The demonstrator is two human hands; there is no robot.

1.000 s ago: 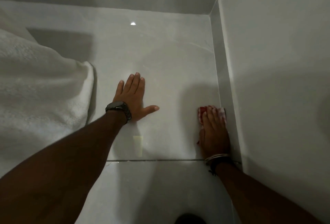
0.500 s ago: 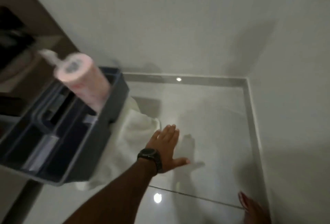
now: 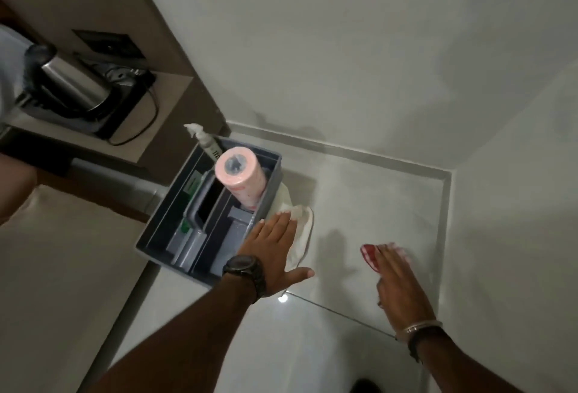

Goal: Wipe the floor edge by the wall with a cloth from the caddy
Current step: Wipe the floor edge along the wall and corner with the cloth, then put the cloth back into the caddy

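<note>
Right hand (image 3: 395,280) flat, fingers together, palm down on a red-and-white checked cloth (image 3: 368,255); only the cloth's front end shows past the fingertips, the rest hidden under the palm. Cloth lies on the glossy pale tiled floor (image 3: 359,205), near the grey skirting strip (image 3: 444,220) of the right-hand wall but not touching it.

Left hand (image 3: 275,252) spread wide, thumb out, pressed down as a prop, its fingers overlapping a rumpled white towel (image 3: 301,226) that lies against the grey plastic caddy (image 3: 175,230). The caddy holds a pink paper roll (image 3: 240,178) standing upright and a white spray bottle (image 3: 205,139) at its far corner.

Risks, as I judge them:
- Floor looks slick; a prop hand resting partly on loose towel may slide, tipping weight onto the caddy.
- A knock to the caddy could topple the tall roll.
- The cloth sits off the wall line; strokes kept here would miss the actual edge and corner.
- The cloth is small under the palm, so it may bunch and let bare fingers drag on the tile.

Cloth appears thin, soft, folded small; wetness cannot be told.
</note>
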